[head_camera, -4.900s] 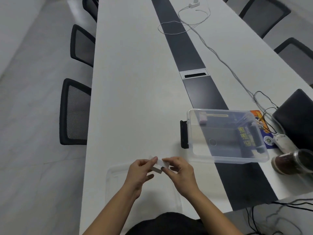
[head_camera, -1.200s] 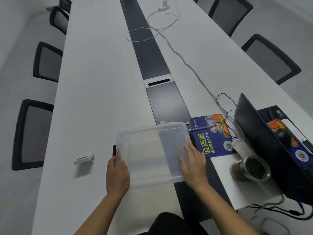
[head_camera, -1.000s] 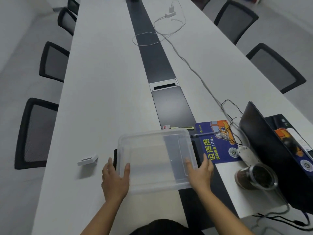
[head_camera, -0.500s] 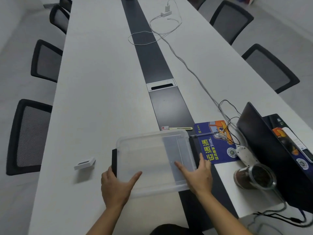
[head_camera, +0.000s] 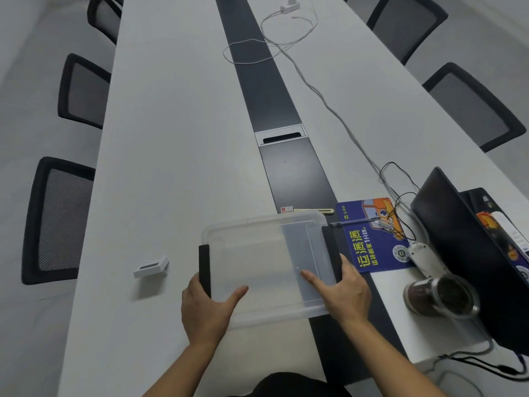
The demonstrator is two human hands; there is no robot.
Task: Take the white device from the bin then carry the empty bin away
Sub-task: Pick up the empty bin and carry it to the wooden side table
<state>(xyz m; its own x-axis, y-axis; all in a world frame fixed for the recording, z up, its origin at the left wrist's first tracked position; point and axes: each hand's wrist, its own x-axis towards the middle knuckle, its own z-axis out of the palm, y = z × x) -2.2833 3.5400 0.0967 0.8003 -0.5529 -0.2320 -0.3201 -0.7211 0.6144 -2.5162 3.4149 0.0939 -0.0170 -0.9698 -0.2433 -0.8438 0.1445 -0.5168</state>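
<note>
Our left hand (head_camera: 207, 308) grips the near left corner of the clear plastic bin (head_camera: 266, 267), thumb reaching over the rim into the inside and fingers wrapped around the outer wall beside the black latch (head_camera: 204, 265) on that end. Our right hand (head_camera: 342, 293) clasps the near right corner in the same way, thumb lying inside along the bottom, fingers curled around the outside where a second black latch (head_camera: 333, 253) runs along the wall. Both hands are closed on the bin, which is empty; we see the table through its floor. We cannot tell whether it rests on the surface or is lifted just clear of it.

The bin sits across the boundary between the white table top (head_camera: 171, 138) and the dark centre strip (head_camera: 286, 167), its right part over the strip. The white device (head_camera: 150, 266) lies on the table to the left of the bin, apart from it, tilted with its narrow dark face towards us.

Just right of the bin is a blue printed pad (head_camera: 372, 233) with yellow characters, with black wires (head_camera: 400, 193) looping over its far end. Beyond that stands an open dark laptop (head_camera: 458, 239), and near our right wrist a glass jar (head_camera: 440, 296) with dark contents stands on the white surface. A white cable (head_camera: 329, 101) runs up the table to a charger (head_camera: 290, 5) at the far end. Mesh-backed chairs (head_camera: 57, 219) line both sides.
</note>
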